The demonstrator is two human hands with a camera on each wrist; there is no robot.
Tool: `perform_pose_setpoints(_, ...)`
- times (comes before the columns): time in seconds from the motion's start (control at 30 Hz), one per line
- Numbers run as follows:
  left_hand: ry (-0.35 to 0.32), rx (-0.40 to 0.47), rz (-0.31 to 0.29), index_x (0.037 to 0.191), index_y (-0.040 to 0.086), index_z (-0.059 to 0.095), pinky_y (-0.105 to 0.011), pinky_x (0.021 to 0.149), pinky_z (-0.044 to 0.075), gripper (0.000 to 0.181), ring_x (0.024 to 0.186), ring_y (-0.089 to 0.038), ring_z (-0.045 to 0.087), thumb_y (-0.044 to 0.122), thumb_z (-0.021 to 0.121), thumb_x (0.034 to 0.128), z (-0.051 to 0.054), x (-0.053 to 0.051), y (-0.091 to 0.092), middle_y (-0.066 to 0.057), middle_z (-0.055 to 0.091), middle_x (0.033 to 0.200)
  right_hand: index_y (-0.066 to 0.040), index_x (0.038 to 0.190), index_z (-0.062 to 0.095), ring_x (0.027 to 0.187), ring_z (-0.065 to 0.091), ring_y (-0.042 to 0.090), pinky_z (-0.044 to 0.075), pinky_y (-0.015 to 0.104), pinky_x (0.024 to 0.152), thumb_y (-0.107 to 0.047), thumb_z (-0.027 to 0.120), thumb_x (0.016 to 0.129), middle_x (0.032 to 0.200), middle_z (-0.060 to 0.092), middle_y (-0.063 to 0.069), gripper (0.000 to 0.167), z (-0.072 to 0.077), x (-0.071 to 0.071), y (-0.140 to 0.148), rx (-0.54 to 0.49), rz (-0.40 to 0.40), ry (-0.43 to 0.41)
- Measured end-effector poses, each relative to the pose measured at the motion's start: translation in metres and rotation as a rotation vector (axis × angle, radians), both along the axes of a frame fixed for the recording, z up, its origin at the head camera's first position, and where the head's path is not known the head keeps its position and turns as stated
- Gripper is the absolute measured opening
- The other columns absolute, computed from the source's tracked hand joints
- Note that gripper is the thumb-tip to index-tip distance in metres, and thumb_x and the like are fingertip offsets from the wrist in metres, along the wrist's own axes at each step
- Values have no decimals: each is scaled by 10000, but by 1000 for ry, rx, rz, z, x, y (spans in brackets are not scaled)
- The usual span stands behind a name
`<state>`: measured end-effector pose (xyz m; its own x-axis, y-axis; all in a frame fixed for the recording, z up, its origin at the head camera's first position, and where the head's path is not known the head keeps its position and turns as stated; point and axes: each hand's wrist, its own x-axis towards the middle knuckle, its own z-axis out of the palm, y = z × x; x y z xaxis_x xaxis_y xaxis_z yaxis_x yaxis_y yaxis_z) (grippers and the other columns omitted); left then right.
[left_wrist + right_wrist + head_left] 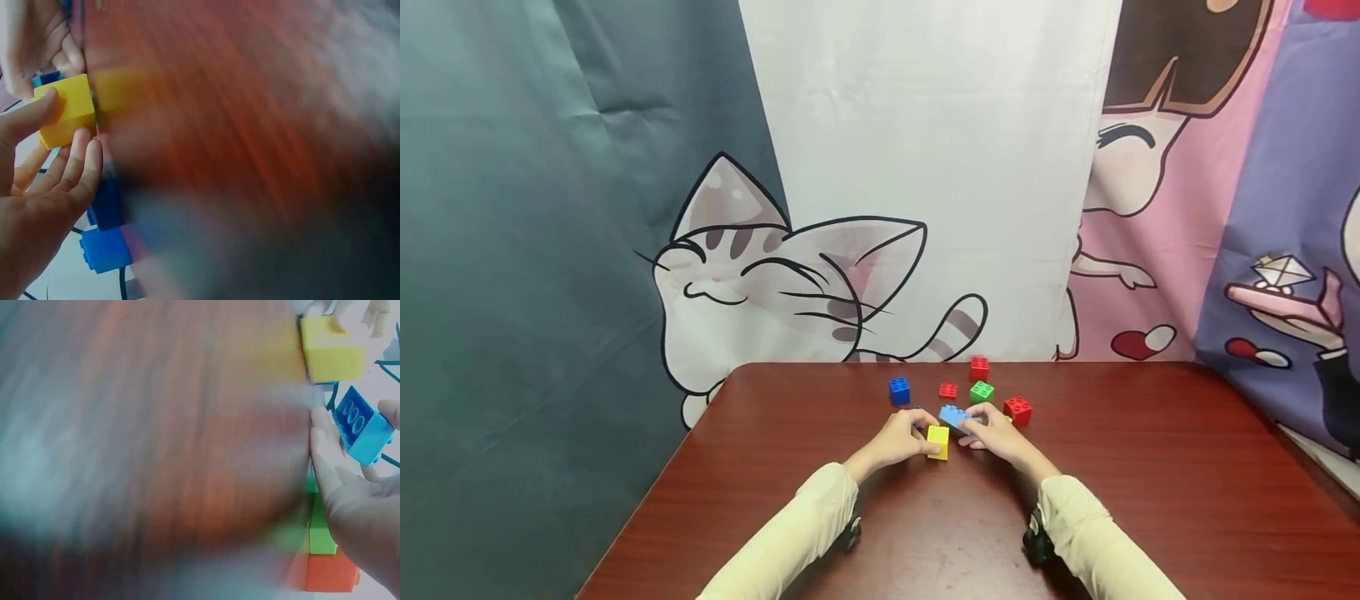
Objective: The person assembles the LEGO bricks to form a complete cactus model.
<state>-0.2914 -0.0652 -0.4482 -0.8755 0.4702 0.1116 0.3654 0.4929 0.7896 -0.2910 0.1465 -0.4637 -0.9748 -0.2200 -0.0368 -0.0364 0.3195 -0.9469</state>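
My left hand point(893, 438) pinches a yellow toy building block point(937, 442) between thumb and fingers; the left wrist view shows the thumb across the yellow block point(70, 115). To its right, my right hand point(1000, 437) grips a longer light blue studded brick point(952, 417). In the right wrist view this light blue brick point(362, 430) is tilted, with its hollow underside and round tubes showing. The two held blocks are close together but apart. Fingers hide part of each. Behind the left hand, a dark blue block point(918, 409) is mostly covered.
Farther back on the brown table point(880, 542) stand a blue block point(899, 392), a small flat red brick point(947, 391), a red block point(979, 368) and a green block point(982, 392). Another red block point(1018, 410) is beside the right hand. A printed curtain point(940, 167) hangs behind the table.
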Motion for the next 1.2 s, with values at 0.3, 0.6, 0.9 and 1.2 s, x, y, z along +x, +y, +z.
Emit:
perform_pose_setpoints(0.3, -64, 61, -4, 1050, -1, 665, -151, 630, 494, 310, 708, -61, 616, 75, 802, 783, -8, -1, 9, -118, 680, 959, 72, 1291, 408, 876, 718, 195, 596, 298, 798, -175, 599, 954, 1097, 594, 197, 460, -3, -2, -2, -105, -10, -54)
perform_pose_setpoints(0.6, -48, 59, 10, 1036, 13, 663, -156, 640, 512, 295, 719, -84, 636, 104, 802, 792, -9, -1, 7, -111, 671, 952, 41, 1324, 418, 841, 678, 144, 591, 291, 814, -189, 604, 955, 1115, 606, 160, 473, 6, 0, -10, -188, -56, -62)
perform_pose_setpoints(0.9, -66, 58, 41, 1092, 45, 685, -245, 763, 564, 334, 784, -130, 677, 164, 802, 803, -14, -4, 8, -109, 709, 1015, -2, 1347, 389, 760, 639, 91, 570, 226, 728, -141, 521, 951, 968, 554, 27, 440, 18, -2, -5, -334, -79, -131)
perform_pose_setpoints(1.2, -92, 70, 48, 1099, 9, 675, -216, 721, 551, 365, 786, -136, 683, 129, 813, 783, -14, -5, 7, -127, 704, 995, -9, 1345, 475, 822, 538, 122, 498, 208, 661, -279, 550, 975, 1027, 573, 2, 464, 13, 0, -8, -269, -114, -207)
